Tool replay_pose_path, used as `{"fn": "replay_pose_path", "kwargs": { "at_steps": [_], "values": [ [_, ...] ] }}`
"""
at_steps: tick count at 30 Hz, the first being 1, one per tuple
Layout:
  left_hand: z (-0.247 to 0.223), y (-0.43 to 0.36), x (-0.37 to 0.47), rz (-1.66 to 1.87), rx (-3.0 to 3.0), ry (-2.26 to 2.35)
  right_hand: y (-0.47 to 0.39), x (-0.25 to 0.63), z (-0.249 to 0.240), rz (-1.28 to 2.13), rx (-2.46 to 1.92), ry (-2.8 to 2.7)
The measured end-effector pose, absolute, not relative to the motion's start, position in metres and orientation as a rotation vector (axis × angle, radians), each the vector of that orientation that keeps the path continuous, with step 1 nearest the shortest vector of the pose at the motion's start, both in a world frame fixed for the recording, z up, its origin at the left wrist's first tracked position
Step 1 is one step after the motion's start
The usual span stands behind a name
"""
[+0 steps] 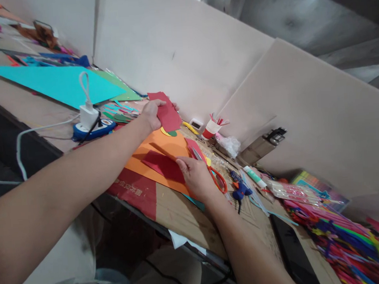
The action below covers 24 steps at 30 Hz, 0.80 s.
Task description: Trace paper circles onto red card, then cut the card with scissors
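My left hand (153, 114) grips a red paper piece (168, 115) above the table, thumb on its face. Lower and to the right, my right hand (195, 176) is closed on the edge of an orange paper (168, 144), which is lifted at a slant. Beneath it lie a larger orange sheet (152, 172) and a dark red paper (161, 164). Red-handled scissors (218, 179) rest just right of my right hand, blades over a red paper strip. Small yellow and green paper pieces (169, 133) sit below the held red piece.
A cyan sheet (58, 84) and a power strip (94, 129) with a white charger are on the left. A paper cup (210, 129), blue glue gun (241, 191), glue tube (255, 177), black phone (293, 251) and colourful pipe cleaners (352, 239) spread rightward. White partitions stand behind.
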<state>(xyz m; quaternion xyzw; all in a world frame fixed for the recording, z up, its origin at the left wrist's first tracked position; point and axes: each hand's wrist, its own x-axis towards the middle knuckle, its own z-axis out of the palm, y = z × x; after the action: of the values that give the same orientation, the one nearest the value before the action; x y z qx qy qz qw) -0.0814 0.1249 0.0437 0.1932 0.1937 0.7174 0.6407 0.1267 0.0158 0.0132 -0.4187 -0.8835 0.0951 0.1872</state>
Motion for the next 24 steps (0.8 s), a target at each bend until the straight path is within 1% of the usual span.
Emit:
{"fn": "replay_pose_path", "kwargs": {
  "at_steps": [4,7,9,13,14,16,18,24],
  "values": [
    [0.041,0.13,-0.087,1.644,0.459,0.436,0.009,0.125,0.006,0.226,-1.057,-2.607],
    [0.037,0.134,-0.086,1.625,0.517,0.457,0.013,0.129,0.008,0.185,-1.078,-2.559],
    [0.033,0.134,-0.081,1.591,0.555,0.498,0.02,0.138,0.014,0.074,-1.212,-2.448],
    [0.027,0.131,-0.069,1.493,0.601,0.545,0.033,0.166,0.023,-0.345,-1.743,-2.318],
    [0.026,0.13,-0.067,1.477,0.605,0.546,0.034,0.173,0.024,-0.405,-1.867,-2.335],
    [0.024,0.128,-0.063,1.442,0.633,0.528,0.034,0.182,0.024,-0.461,-1.934,-2.416],
    [0.022,0.126,-0.061,1.422,0.68,0.508,0.033,0.186,0.024,-0.417,-1.955,-2.482],
    [0.022,0.12,-0.057,1.465,0.733,0.521,0.033,0.185,0.025,-0.071,-2.066,-2.431]
  ]
}}
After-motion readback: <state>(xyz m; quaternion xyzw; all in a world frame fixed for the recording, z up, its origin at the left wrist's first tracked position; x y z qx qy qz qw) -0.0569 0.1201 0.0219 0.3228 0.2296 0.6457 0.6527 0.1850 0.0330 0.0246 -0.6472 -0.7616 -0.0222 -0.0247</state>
